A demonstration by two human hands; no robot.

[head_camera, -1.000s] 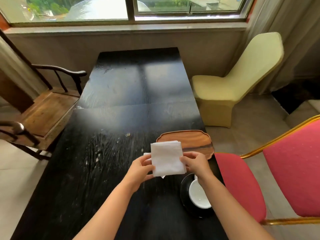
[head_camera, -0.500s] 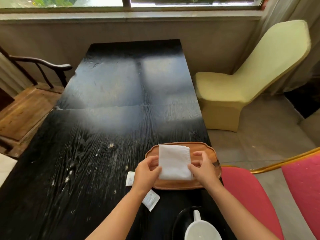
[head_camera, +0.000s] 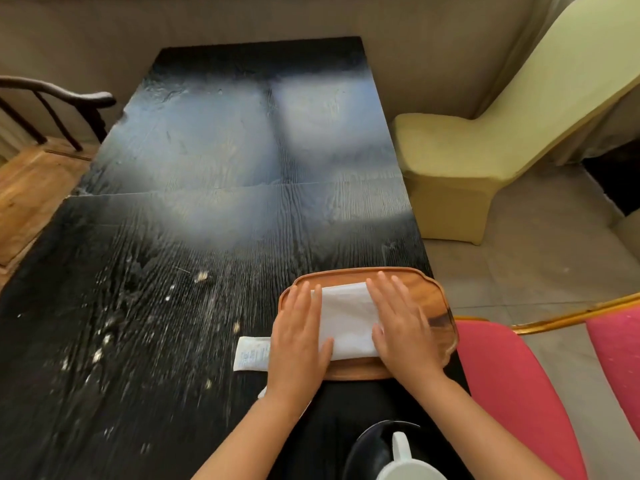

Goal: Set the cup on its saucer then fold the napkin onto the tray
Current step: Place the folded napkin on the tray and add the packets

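Observation:
A folded white napkin [head_camera: 348, 320] lies flat on the wooden tray [head_camera: 434, 306] near the table's right edge. My left hand [head_camera: 299, 337] presses its left side with straight fingers. My right hand [head_camera: 403, 327] lies flat on its right side and partly on the tray. At the bottom edge a white cup [head_camera: 405, 462] with its handle pointing away stands on a black saucer [head_camera: 372, 445]; both are cut off by the frame.
A small white printed packet [head_camera: 251, 353] lies on the black table [head_camera: 207, 202] just left of the tray, another peeks out under my left wrist. A pink chair [head_camera: 519, 375] stands close on the right, a yellow-green chair [head_camera: 485, 143] beyond it, a wooden chair [head_camera: 52, 98] at the left.
The napkin went from being held in the air by both hands to lying on the tray. My fingers have let go of its edges and now lie flat on it.

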